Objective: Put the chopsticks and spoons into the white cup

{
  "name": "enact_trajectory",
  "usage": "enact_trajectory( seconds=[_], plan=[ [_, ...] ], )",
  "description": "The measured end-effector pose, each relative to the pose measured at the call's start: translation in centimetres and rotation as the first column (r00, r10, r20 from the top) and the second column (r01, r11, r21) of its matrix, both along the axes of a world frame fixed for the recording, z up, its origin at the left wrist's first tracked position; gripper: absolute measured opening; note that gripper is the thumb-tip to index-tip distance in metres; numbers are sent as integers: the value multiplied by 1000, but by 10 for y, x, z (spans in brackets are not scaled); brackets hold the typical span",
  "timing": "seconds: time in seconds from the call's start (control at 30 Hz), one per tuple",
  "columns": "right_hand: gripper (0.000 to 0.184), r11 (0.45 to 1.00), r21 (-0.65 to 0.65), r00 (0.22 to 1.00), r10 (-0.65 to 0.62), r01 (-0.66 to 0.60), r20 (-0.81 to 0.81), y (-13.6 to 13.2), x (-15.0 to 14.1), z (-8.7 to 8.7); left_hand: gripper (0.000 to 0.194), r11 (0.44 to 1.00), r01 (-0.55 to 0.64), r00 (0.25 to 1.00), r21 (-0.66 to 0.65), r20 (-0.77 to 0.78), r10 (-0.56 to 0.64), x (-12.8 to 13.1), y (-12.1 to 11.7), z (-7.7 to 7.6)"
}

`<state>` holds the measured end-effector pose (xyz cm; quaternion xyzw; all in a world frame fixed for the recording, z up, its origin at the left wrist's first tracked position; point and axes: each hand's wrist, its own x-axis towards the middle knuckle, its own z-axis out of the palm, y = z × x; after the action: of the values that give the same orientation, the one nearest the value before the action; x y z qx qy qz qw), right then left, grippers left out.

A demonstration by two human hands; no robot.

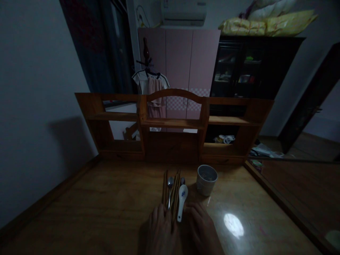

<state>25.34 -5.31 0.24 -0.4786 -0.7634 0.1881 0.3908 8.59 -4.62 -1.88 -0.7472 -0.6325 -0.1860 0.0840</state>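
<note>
Several wooden chopsticks (175,187) lie roughly side by side on the wooden table (119,198), pointing away from me. Among them is a metal spoon (170,182), bowl end away; a second, darker spoon bowl (182,181) shows behind the white ceramic spoon (182,193) with a blue mark. My left hand (161,226) is closed over the near ends of the chopsticks, which it partly hides. To the right of the ceramic spoon's handle, my right hand (200,225) rests low with fingers bent and thumb apart, seemingly empty. A grey cup-shaped holder (206,181) stands upright beyond it.
A wooden shelf unit (172,123) runs along the table's far edge. The wall (39,124) borders the left side, and a raised wooden edge (276,202) the right. Light glares on the tabletop near my right hand. Pink wardrobes and a dark cabinet (255,67) stand behind.
</note>
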Motion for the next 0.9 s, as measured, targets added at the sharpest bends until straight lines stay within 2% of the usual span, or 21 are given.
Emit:
enact_trajectory(
  seconds=[0.17, 0.37, 0.53, 0.67, 0.77, 0.9],
  plan=[
    [39, 1000, 10, 1000, -3, 3, 4, 1, 3, -6, 23, 999, 0, 998, -50, 66, 3, 1, 1, 9],
    [33, 999, 2, 999, -46, 46, 9, 0, 4, -7, 20, 999, 20, 1000, -33, 18, -19, 1, 1, 12],
    [31, 997, 50, 998, -60, 60, -10, 2, 5, -12, 19, 996, 46, 990, -80, 140, -34, -5, 3, 8],
    [29, 997, 40, 998, -64, 65, -12, 2, 6, -15, 23, 983, 117, 973, -142, 216, -85, -18, 2, 11],
    [40, 999, 41, 1000, -25, 25, 4, 0, 3, -10, 23, 982, 109, 978, -155, 193, -78, -24, 0, 14],
    [57, 991, 19, 987, 128, -130, 100, -2, -4, 3, 26, 998, 43, 995, -41, 89, -39, -24, 1, 9]
  ],
)
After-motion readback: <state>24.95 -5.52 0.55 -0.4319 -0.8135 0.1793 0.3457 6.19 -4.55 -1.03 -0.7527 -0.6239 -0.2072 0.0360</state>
